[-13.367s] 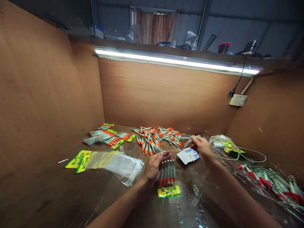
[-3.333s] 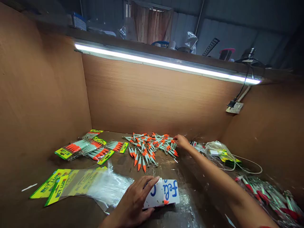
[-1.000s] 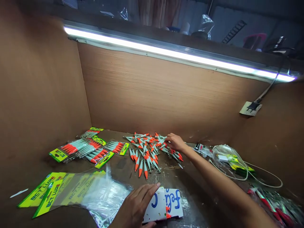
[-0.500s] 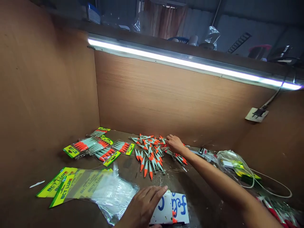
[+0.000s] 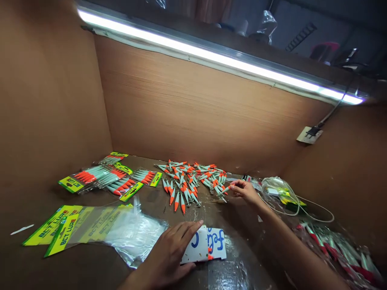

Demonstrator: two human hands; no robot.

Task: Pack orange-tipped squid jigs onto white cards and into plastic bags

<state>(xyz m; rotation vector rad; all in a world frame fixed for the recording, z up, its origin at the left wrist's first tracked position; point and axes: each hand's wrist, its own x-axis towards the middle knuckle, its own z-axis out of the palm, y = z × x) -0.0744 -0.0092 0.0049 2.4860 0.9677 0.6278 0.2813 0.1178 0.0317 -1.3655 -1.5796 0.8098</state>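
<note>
My left hand [image 5: 175, 249] rests on the left part of a small white box [image 5: 196, 245] with blue lettering, thumb along its front edge and fingers over its top. Beyond it lies a loose pile of orange and pale-green lures [image 5: 183, 187]. At the pile's right side, my right hand [image 5: 244, 191] pinches one lure [image 5: 225, 190] by its orange end between thumb and fingertips. Clear bags with yellow BCT LURE headers [image 5: 90, 225] lie to the left of my left hand, partly overlapping each other. An orange bit shows at the box's front edge.
Filled lure packets [image 5: 111, 179] are stacked at the back left. A bag with a white cord [image 5: 281, 193] lies at the right, near red and pale lures in plastic [image 5: 341, 249]. Wooden panels [image 5: 196, 108] enclose the table; a lit tube [image 5: 211, 56] runs above.
My right hand has drawn back from the pile's far edge towards the right and now pinches a lure. My left hand stays on the box. The view has shifted and tilted down.
</note>
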